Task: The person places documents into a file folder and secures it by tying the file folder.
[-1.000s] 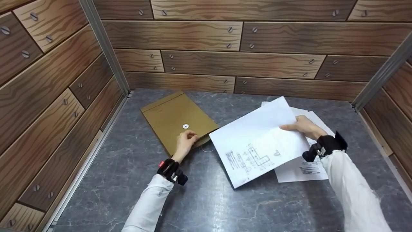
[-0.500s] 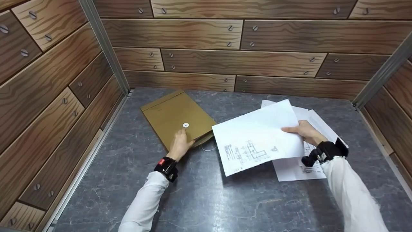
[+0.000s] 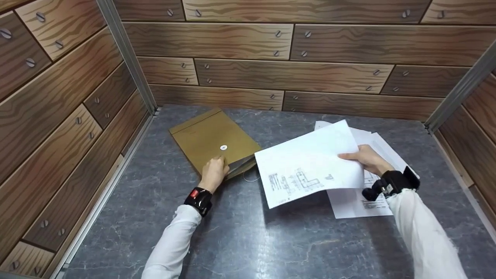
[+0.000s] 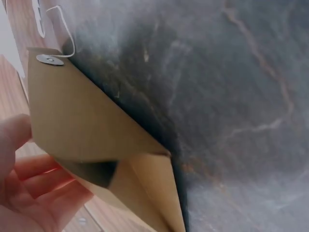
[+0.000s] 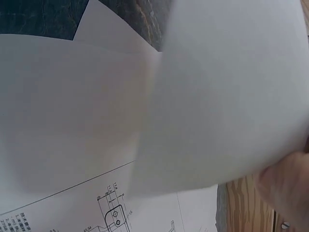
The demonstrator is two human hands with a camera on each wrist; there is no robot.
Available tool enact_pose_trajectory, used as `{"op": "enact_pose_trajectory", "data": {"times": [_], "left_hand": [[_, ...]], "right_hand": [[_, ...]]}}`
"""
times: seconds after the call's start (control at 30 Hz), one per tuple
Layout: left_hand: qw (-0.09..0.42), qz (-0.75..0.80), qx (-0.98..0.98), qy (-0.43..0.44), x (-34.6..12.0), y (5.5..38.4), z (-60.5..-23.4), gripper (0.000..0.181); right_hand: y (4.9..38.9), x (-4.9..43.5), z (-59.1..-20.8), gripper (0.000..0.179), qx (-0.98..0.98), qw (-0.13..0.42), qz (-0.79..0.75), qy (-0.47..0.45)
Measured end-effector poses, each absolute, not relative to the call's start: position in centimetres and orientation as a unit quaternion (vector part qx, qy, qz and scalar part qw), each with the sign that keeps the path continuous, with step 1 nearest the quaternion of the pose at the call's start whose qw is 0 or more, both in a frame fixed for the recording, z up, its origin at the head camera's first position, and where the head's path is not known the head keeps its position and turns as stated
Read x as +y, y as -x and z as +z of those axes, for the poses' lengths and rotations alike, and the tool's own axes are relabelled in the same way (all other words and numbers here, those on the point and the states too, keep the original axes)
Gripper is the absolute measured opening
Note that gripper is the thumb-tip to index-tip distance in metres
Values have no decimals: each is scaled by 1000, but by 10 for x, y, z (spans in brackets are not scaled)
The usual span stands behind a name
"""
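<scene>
A brown kraft document envelope (image 3: 211,133) with a white button lies at the left of the tabletop, its mouth gaping toward me. At this mouth, my left hand (image 3: 214,173) grips the upper panel's edge. The left wrist view shows the fingers (image 4: 43,183) at the parted opening, and the flap's button (image 4: 50,60) with its white string. My right hand (image 3: 368,158) pinches a white sheet of paper (image 3: 306,149) by its right side, thumb on top. A line drawing is printed on this sheet. Its left corner hangs close to the envelope's mouth; whether they touch, I cannot tell.
More printed papers (image 3: 360,207) lie on the dark marbled tabletop (image 3: 248,240) beneath the lifted sheet and right hand. Wood-patterned walls (image 3: 240,75) close in the back, left and right sides.
My left hand has shifted slightly left and toward me, and the envelope's mouth has opened wider. The sheet in my right hand has tipped, its near corner moving left and away from me.
</scene>
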State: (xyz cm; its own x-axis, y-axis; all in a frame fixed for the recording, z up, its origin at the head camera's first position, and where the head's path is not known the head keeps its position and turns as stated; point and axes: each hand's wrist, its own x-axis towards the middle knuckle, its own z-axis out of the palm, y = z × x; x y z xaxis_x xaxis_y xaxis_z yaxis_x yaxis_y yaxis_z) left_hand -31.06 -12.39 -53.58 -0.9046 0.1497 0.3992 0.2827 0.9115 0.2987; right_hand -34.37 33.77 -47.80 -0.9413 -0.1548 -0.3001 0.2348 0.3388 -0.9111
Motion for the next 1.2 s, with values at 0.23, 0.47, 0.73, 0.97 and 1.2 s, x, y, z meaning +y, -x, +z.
{"op": "enact_pose_trajectory", "data": {"times": [0.23, 0.47, 0.73, 0.97, 1.2], "left_hand": [[201, -172, -957, 122, -114, 309, -534, 14], [217, -143, -958, 119, -98, 308, -528, 19], [207, -142, -963, 97, -79, 311, -514, 25], [189, -150, -966, 90, -68, 312, -505, 28], [184, -151, -968, 82, -61, 312, -499, 27]], "right_hand": [[341, 332, -475, 55, 810, 183, -557, -9], [338, 319, -472, 63, 811, 175, -555, -64], [332, 304, -473, 62, 797, 148, -577, -103], [322, 292, -482, 57, 786, 113, -598, -106], [313, 283, -492, 42, 747, 69, -647, -134]]}}
